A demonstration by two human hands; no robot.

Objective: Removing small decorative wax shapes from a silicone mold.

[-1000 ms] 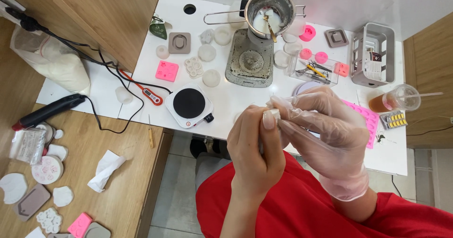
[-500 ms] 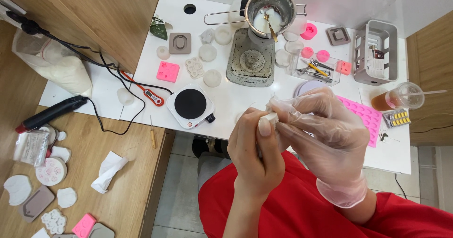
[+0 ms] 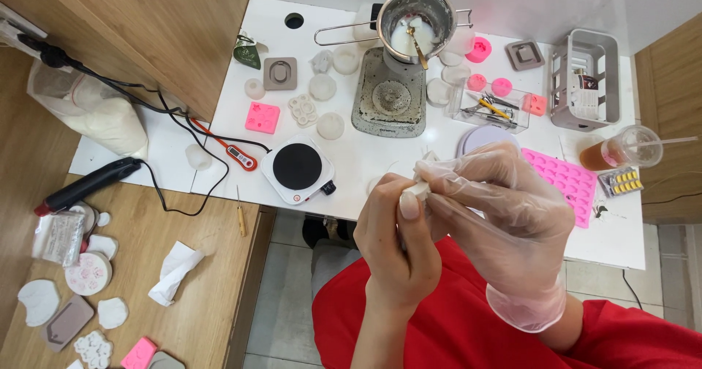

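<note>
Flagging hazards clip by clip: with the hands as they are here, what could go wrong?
1. The left hand and gloved right hand pinch a small white piece out past the table edge; a slip would likely drop it to the lap or floor.
2. The iced drink cup stands near the table's right edge; an elbow might tip it.

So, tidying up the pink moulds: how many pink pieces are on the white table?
6: a square mould left of the hotplate, four small pieces near the clear box, a large tray partly behind the gloved hand.
</note>
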